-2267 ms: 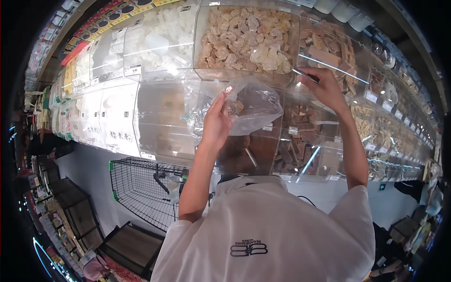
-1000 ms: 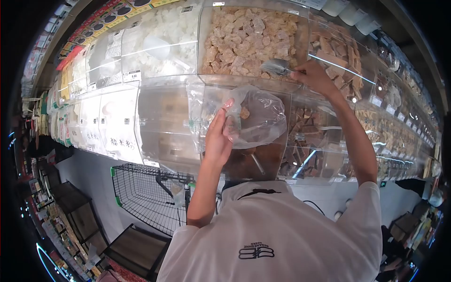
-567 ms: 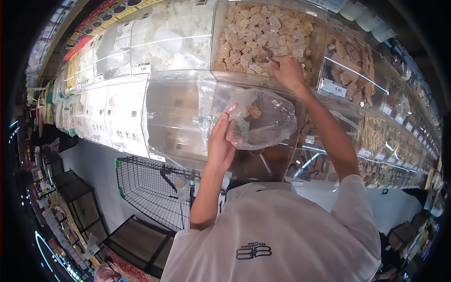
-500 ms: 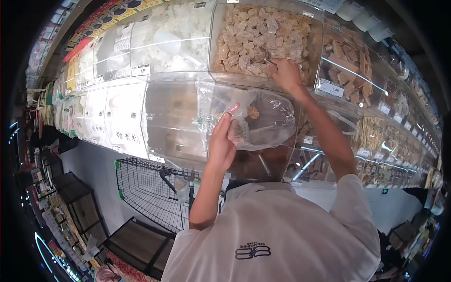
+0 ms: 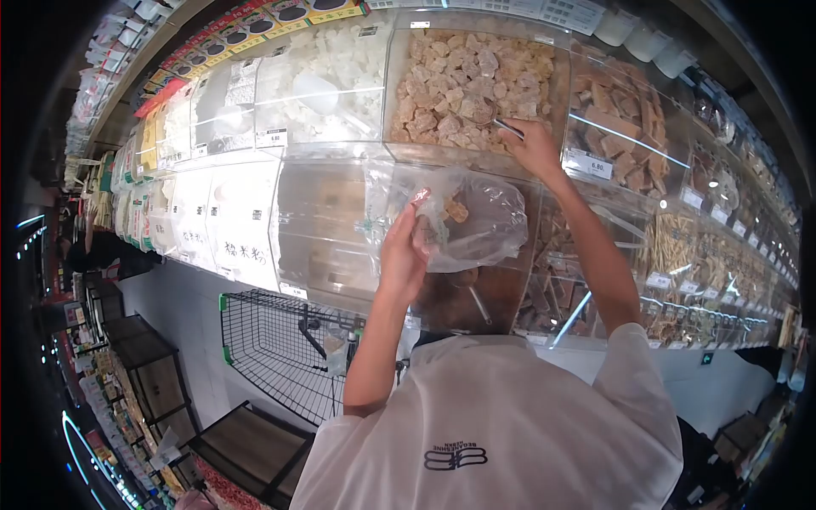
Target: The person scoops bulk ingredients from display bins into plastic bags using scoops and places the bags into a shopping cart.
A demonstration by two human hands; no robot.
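My left hand grips a clear plastic bag by its side, thumb pressed over the film. Inside the bag lie a few amber lumps. Above it, a clear bin is filled with pale amber lumps of what looks like rock sugar. My right hand is closed around the handle of a metal scoop at the near right part of this bin. The scoop's head is down among the lumps and hard to make out.
To the left, a bin of white crystal lumps holds a white scoop. Brown slabs fill the bin at right. Another metal handle stands in a lower bin. A wire shopping cart is below left.
My right hand has drawn slightly back toward me, and more of the scoop's handle shows. The bag has shifted a little in my left hand. The whole view has moved slightly.
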